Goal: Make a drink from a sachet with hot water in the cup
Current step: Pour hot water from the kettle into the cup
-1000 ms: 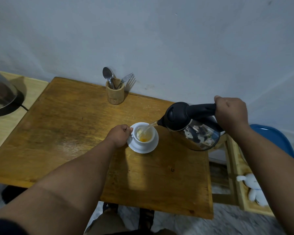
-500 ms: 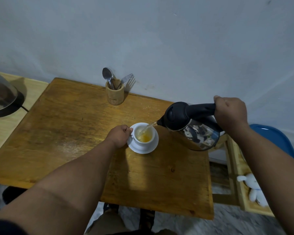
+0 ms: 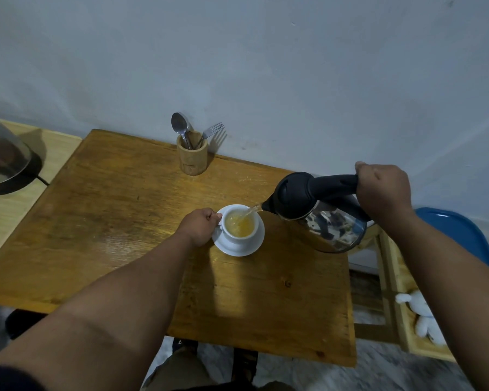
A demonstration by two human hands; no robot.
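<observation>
A white cup (image 3: pixel 251 235) stands on a white saucer (image 3: pixel 254 246) on the wooden table (image 3: pixel 110 221). Yellow-orange liquid fills much of the cup. My left hand (image 3: pixel 199 227) grips the cup's handle on its left side. My right hand (image 3: pixel 381 190) is closed around the black handle of a steel kettle (image 3: pixel 325 218), tilted left with its spout just over the cup's right rim. A thin stream of water runs from the spout into the cup. No sachet is in view.
A wooden holder (image 3: pixel 192 156) with a spoon and a fork stands at the table's back edge by the wall. A glass-domed appliance (image 3: pixel 3 162) sits at far left. A blue chair (image 3: pixel 458 238) and a shelf with a white plush toy (image 3: pixel 424 317) are at right.
The water keeps pouring and the liquid level in the cup has risen. Both hands and the kettle have stayed nearly where they were.
</observation>
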